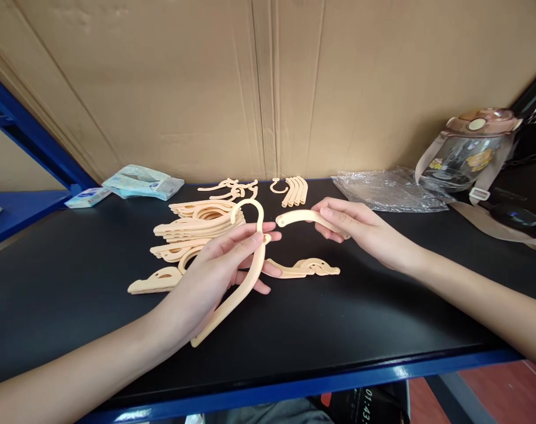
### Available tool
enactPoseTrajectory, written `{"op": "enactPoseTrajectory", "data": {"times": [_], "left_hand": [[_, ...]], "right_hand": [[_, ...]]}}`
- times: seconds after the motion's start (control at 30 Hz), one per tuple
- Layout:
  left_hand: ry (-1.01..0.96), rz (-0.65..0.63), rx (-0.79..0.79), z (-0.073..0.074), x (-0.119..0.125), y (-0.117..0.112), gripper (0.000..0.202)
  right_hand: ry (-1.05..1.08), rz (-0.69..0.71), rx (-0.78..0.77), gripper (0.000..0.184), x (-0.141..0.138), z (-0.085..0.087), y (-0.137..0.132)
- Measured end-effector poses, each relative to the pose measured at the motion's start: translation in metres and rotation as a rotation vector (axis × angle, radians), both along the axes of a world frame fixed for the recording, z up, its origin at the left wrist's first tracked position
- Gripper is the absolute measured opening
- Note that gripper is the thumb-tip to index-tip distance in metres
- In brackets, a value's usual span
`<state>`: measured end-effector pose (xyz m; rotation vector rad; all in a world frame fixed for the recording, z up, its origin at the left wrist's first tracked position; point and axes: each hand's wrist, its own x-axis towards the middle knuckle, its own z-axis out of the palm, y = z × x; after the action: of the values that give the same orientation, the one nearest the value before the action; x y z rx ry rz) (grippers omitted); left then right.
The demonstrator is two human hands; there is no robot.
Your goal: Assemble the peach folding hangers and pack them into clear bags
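While my left hand [226, 250] pinches a hook [254, 202] and bar [244, 292] above the worktop [338, 321], my right hand [350, 219] has fingers closed on a second bar [300, 217], tip near the hook; hanger parts [192, 227] lie beyond.

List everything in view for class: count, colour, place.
Hook with curved arm: one, cream, held left
Curved arm: one, cream, held right
Stacked pieces: many, cream, left
Jumbled pieces: several, cream, back
Loose hook: one, cream, back
Row pieces: several, cream, back
Overlapping pieces: several, cream, centre
Soft packs: two, blue, back left
Plastic: one, clear, back right
Bottle: one, clear, right
Device: one, black, right
Table: one, black, below
Cardboard wall: one, brown, behind
Screen: one, black, bottom
Left hand: one, bare, centre
Right hand: one, bare, right
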<state>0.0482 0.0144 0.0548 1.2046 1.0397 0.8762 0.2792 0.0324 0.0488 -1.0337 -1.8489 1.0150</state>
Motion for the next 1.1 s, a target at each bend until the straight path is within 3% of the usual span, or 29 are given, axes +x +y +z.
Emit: {"op": "enactPoseTrajectory", "data": {"times": [0.1,0.33,0.5,0.77,1.1], "left_hand": [[0.005,-0.014,-0.019,0.0022,0.0011,-0.0006,0.022],[-0.008,-0.013,-0.052,0.004,0.0016,-0.0014,0.025],[-0.02,-0.025,-0.059,0.0048,0.0016,-0.0018,0.028],[-0.005,-0.111,-0.092,0.0013,0.001,-0.0019,0.034],[0.006,-0.229,-0.114,0.0016,-0.0009,-0.0025,0.037]], "right_hand": [[-0.128,0.017,0.06,0.037,0.0022,-0.0009,0.0012],[-0.179,0.167,0.007,0.023,0.0009,-0.0057,-0.0005],[-0.293,0.149,0.152,0.021,0.0007,-0.0064,-0.0012],[-0.57,0.156,0.508,0.027,0.001,-0.0044,-0.0032],[-0.664,0.155,0.664,0.026,-0.0012,-0.0049,-0.0072]]}}
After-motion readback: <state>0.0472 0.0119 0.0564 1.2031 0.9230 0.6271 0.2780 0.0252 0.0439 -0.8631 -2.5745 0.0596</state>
